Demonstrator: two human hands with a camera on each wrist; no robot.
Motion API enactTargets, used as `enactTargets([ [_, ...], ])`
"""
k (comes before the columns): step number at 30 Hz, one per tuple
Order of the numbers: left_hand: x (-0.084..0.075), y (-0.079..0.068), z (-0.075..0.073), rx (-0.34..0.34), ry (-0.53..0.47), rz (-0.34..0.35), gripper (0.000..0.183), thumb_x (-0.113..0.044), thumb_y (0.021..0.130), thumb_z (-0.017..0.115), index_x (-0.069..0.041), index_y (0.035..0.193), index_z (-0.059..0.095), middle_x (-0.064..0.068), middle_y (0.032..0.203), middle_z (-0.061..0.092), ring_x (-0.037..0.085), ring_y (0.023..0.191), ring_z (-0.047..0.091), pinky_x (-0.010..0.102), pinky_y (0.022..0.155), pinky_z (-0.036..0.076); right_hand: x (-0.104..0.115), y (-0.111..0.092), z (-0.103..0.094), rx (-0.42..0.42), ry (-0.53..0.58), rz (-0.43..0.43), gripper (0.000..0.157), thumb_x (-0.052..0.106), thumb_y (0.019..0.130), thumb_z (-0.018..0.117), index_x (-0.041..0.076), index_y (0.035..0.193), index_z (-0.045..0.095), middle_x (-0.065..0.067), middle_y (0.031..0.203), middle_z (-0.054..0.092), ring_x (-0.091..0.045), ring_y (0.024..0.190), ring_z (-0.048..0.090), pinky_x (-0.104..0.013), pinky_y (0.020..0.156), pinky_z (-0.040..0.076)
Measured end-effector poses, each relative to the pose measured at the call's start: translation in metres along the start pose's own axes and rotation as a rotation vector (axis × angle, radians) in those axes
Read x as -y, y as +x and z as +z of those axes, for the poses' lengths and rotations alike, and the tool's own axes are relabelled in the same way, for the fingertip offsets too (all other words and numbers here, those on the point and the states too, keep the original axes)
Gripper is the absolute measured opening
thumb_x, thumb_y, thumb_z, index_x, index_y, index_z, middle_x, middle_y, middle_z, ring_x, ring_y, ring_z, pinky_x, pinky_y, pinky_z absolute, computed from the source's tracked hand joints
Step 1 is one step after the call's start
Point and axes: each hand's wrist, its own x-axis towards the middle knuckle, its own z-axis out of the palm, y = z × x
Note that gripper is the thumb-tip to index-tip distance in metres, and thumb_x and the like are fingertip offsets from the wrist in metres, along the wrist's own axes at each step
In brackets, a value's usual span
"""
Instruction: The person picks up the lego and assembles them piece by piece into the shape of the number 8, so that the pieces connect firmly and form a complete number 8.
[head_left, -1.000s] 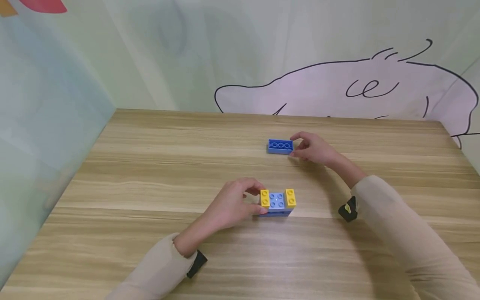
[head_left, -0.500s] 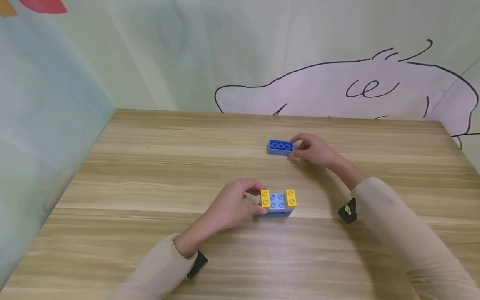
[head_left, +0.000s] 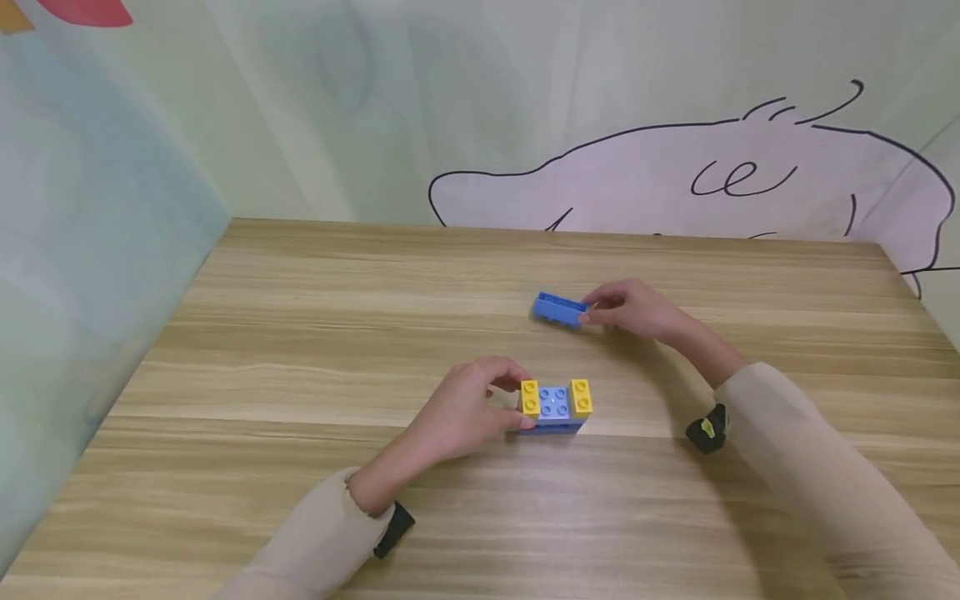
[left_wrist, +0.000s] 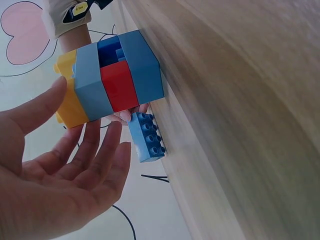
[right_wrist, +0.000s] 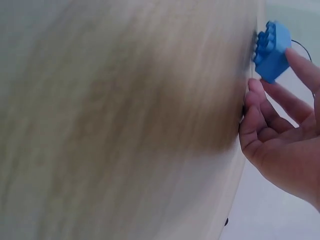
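In the head view my left hand pinches the left end of a stack of toy building bricks, thumb in front and index finger behind. Two yellow bricks top that stack, one at each end of a light blue brick. The left wrist view shows a red brick lower down, above a darker blue brick. Farther back, my right hand holds the right end of a loose blue brick between thumb and finger. This brick is tilted, its studs facing me and its hollow underside turned away.
The bricks are on or over a wood-grain table. Behind it rises a wall with a line drawing, and another wall borders the left side. Black wrist devices sit at both sleeves.
The right hand has shifted slightly toward me with the loose blue brick. That brick has rolled from hollow side up to studs facing me. The left hand and the stack stay put.
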Motion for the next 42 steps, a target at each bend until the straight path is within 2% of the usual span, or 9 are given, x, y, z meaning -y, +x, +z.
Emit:
enactTargets([
  [8, 0.0, 0.001, 0.0, 0.003, 0.001, 0.001, 0.035, -0.014, 0.073, 0.076, -0.009, 0.105, 0.063, 0.001, 0.102, 0.062, 0.017, 0.097, 0.056, 0.035, 0.083, 0.046, 0.001, -0.007, -0.003, 0.084, -0.002, -0.02, 0.047, 0.037, 0.087, 0.06, 0.0, 0.115, 0.061, -0.005, 0.08, 0.056, -0.019, 0.073, 0.047, -0.028, 0.061, 0.038],
  [14, 0.0, 0.001, 0.0, 0.005, 0.001, -0.008, 0.035, -0.013, 0.073, 0.076, -0.009, 0.105, 0.062, 0.001, 0.101, 0.062, 0.017, 0.097, 0.056, 0.035, 0.083, 0.046, -0.001, -0.008, -0.005, 0.089, 0.031, -0.029, 0.033, 0.03, 0.091, 0.056, 0.001, 0.102, 0.067, -0.005, 0.075, 0.055, -0.019, 0.071, 0.046, -0.026, 0.06, 0.037],
  [16, 0.0, 0.001, 0.0, 0.006, 0.0, -0.009, 0.035, -0.013, 0.073, 0.076, -0.009, 0.105, 0.063, 0.001, 0.102, 0.062, 0.017, 0.098, 0.056, 0.035, 0.083, 0.045, -0.002, -0.008, -0.005, 0.083, 0.041, -0.03, 0.032, 0.028, 0.092, 0.055, 0.001, 0.103, 0.067, -0.006, 0.076, 0.056, -0.02, 0.071, 0.046, -0.027, 0.061, 0.038],
  [20, 0.0, 0.001, 0.0, 0.006, -0.001, -0.008, 0.035, -0.013, 0.073, 0.076, -0.009, 0.105, 0.063, 0.001, 0.102, 0.063, 0.017, 0.097, 0.056, 0.035, 0.084, 0.046, -0.003, -0.01, -0.005, 0.068, 0.05, -0.044, 0.037, 0.028, 0.091, 0.056, 0.0, 0.115, 0.06, -0.007, 0.081, 0.058, -0.021, 0.075, 0.05, -0.029, 0.065, 0.042],
  [23, 0.0, 0.002, 0.0, 0.007, 0.003, -0.008, 0.035, -0.014, 0.073, 0.076, -0.009, 0.105, 0.063, 0.001, 0.101, 0.063, 0.017, 0.098, 0.056, 0.035, 0.083, 0.046, -0.004, -0.01, -0.004, 0.045, 0.07, -0.069, 0.037, 0.025, 0.09, 0.059, 0.0, 0.117, 0.057, -0.01, 0.088, 0.06, -0.022, 0.078, 0.052, -0.03, 0.068, 0.045],
  [27, 0.0, 0.002, -0.001, 0.007, 0.008, -0.008, 0.035, -0.014, 0.073, 0.077, -0.009, 0.105, 0.063, 0.001, 0.102, 0.063, 0.017, 0.097, 0.056, 0.036, 0.083, 0.046, -0.005, -0.011, -0.002, 0.0, 0.08, -0.101, 0.037, 0.023, 0.086, 0.064, 0.001, 0.114, 0.056, -0.011, 0.094, 0.058, -0.023, 0.081, 0.052, -0.03, 0.07, 0.046],
  [33, 0.0, 0.002, 0.0, 0.002, 0.005, -0.005, 0.035, -0.014, 0.072, 0.077, -0.009, 0.104, 0.063, 0.001, 0.101, 0.063, 0.017, 0.097, 0.057, 0.036, 0.083, 0.046, -0.004, -0.012, 0.002, -0.075, 0.05, -0.174, 0.034, 0.02, 0.081, 0.071, 0.001, 0.106, 0.057, -0.011, 0.094, 0.056, -0.023, 0.084, 0.05, -0.028, 0.069, 0.044],
  [42, 0.0, 0.002, 0.001, 0.005, 0.002, 0.001, 0.035, -0.014, 0.072, 0.077, -0.009, 0.104, 0.063, 0.002, 0.102, 0.063, 0.017, 0.097, 0.057, 0.036, 0.083, 0.046, -0.003, -0.013, 0.008, -0.108, 0.023, -0.201, 0.022, 0.012, 0.083, 0.067, 0.001, 0.101, 0.06, -0.011, 0.092, 0.058, -0.023, 0.084, 0.052, -0.031, 0.072, 0.044],
])
